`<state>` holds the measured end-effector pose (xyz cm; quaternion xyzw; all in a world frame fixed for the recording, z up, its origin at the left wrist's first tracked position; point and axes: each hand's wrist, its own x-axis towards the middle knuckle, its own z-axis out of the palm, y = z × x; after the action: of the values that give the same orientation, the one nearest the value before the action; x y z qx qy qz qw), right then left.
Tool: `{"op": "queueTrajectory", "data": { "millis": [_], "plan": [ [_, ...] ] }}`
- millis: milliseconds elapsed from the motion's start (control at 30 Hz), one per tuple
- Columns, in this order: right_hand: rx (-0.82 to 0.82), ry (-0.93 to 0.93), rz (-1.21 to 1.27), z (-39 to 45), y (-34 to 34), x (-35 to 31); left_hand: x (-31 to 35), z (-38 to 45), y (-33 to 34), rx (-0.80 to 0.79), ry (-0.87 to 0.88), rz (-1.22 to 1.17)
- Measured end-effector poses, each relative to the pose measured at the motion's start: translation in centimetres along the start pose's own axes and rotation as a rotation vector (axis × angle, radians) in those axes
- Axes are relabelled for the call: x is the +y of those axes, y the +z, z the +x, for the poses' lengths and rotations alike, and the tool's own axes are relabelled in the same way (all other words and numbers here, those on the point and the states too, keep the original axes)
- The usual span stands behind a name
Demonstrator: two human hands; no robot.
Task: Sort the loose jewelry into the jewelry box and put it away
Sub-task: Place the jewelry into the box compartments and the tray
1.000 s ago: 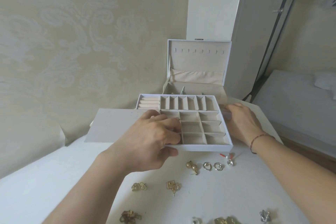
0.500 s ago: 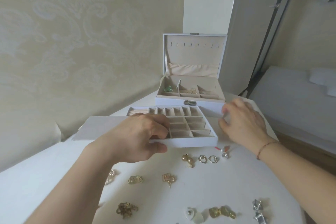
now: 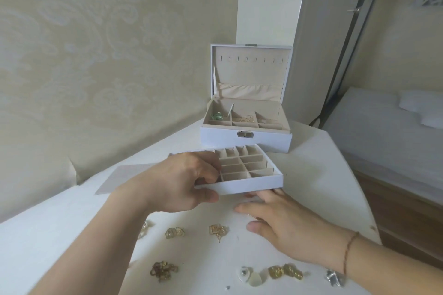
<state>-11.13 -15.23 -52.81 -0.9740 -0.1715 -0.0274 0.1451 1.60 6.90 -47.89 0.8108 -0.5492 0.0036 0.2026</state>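
A white jewelry box (image 3: 244,136) stands open at the back of the table, its lid upright, with a green piece (image 3: 217,116) and a gold piece (image 3: 247,119) in its lower compartments. My left hand (image 3: 182,187) grips the front left edge of the white divided tray (image 3: 254,183), held just above the table in front of the box. My right hand (image 3: 282,223) lies flat on the table, fingers spread, under the tray's front edge, covering some pieces. Several gold earrings (image 3: 218,231) and silver pieces (image 3: 334,276) lie loose near me.
A grey flat card (image 3: 119,179) lies on the white table (image 3: 311,175) to the left of the tray. Patterned wall at left, a wardrobe door behind the box, a bed (image 3: 383,132) beyond the table's right edge.
The tray has come forward off the box and lower toward the table. My right hand has let go of the tray's right side and dropped flat onto the table beneath it.
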Motion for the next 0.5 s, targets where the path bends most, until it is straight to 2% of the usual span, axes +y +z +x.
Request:
{"op": "queueTrajectory", "data": {
  "millis": [100, 267, 400, 500],
  "plan": [
    [0.023, -0.029, 0.024, -1.5, -0.3, 0.4, 0.3, 0.3, 0.4, -0.015, 0.036, 0.030],
    [0.037, -0.169, -0.075, -2.6, 0.2, 0.2, 0.5, 0.3, 0.9, -0.017, 0.034, 0.115],
    [0.063, -0.275, -0.040, -2.8, 0.2, -1.0, 0.5, 0.6, 2.0, -0.003, 0.070, 0.264],
    [0.053, -0.280, -0.056, -2.8, 0.2, -1.6, 0.4, 1.0, 3.0, -0.037, 0.050, 0.358]
  ]
}}
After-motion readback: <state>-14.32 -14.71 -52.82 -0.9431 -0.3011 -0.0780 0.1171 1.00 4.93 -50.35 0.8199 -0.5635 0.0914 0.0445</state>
